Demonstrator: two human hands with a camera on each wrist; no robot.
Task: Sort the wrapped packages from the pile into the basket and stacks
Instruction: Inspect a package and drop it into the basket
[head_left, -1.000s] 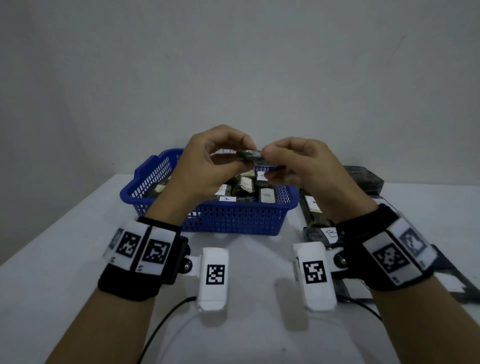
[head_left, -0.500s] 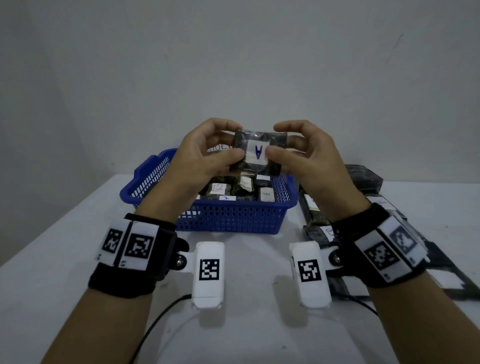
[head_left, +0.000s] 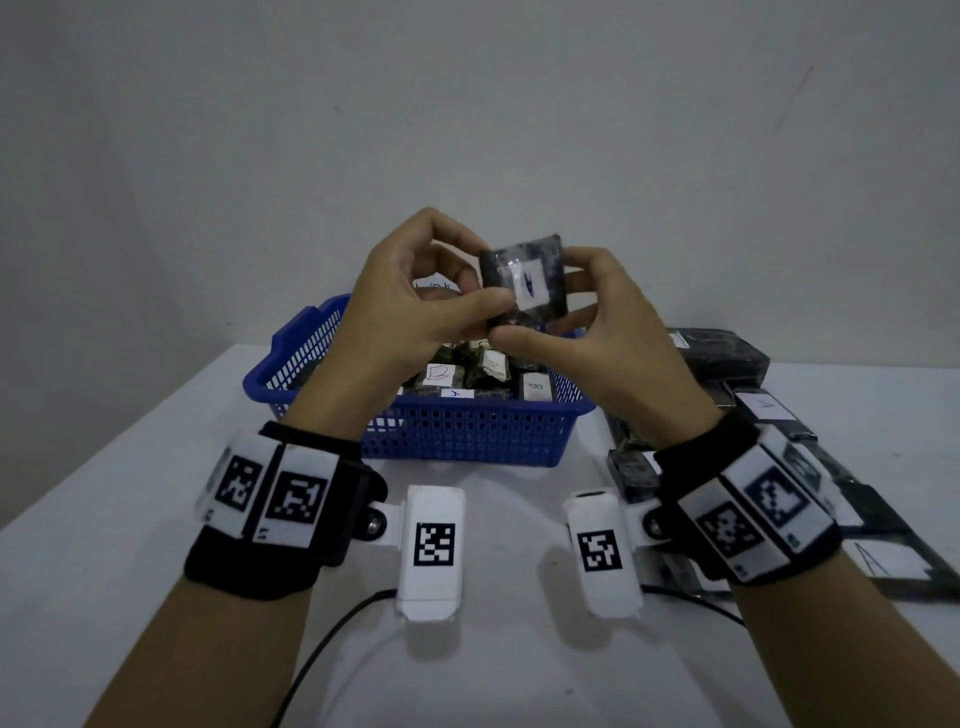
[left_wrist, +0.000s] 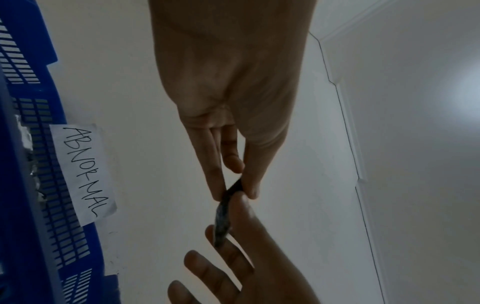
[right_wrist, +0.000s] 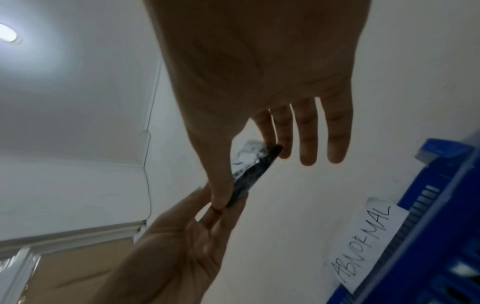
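Observation:
A small dark wrapped package (head_left: 524, 283) with a white label marked in blue is held up above the blue basket (head_left: 467, 431), its label facing me. My left hand (head_left: 415, 306) pinches its lower left corner between thumb and fingers. My right hand (head_left: 582, 332) pinches the package from the right and below. In the left wrist view the package (left_wrist: 223, 216) shows edge-on between both hands. The right wrist view shows the package (right_wrist: 249, 170) pinched by thumb and forefinger. The basket bears a paper label "ABNORMAL" (left_wrist: 83, 172) and holds several labelled packages (head_left: 457, 374).
Dark wrapped packages (head_left: 769, 410) lie in stacks and loose on the white table (head_left: 130, 493) right of the basket, under and beyond my right wrist. A black cable (head_left: 332, 644) runs across the table near my left forearm. A plain wall stands behind.
The package was flat and edge-on between my fingertips, then was turned up to show its label. It has since tilted slightly and shifted right, and my hands have risen a little.

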